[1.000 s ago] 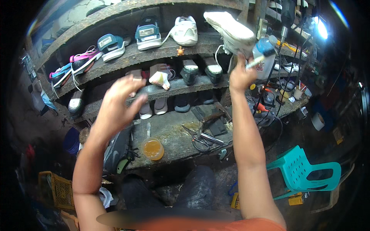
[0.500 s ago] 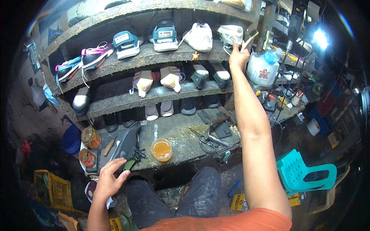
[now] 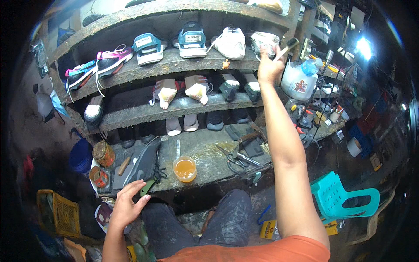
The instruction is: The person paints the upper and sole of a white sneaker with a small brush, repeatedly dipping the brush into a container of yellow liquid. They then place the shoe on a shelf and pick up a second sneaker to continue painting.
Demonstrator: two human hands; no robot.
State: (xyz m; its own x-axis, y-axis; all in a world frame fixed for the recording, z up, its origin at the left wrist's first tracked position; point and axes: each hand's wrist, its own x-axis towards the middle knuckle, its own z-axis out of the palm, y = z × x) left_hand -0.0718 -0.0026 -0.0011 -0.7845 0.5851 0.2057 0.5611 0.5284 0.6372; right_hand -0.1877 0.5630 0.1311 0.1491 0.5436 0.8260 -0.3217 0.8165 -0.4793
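Partly hidden white shoe, pale-handled brush, bristles apparently dark

An orange short-sleeved top is worn with dark grey trousers bearing pale smudges.

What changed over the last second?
The white shoe, held up by the right hand before, has gone onto the shelf beside another white shoe; contact now is unclear. The left hand came down from in front of the shelves to beside the dark shoe. The brush stays in the right hand, the cup on the bench.
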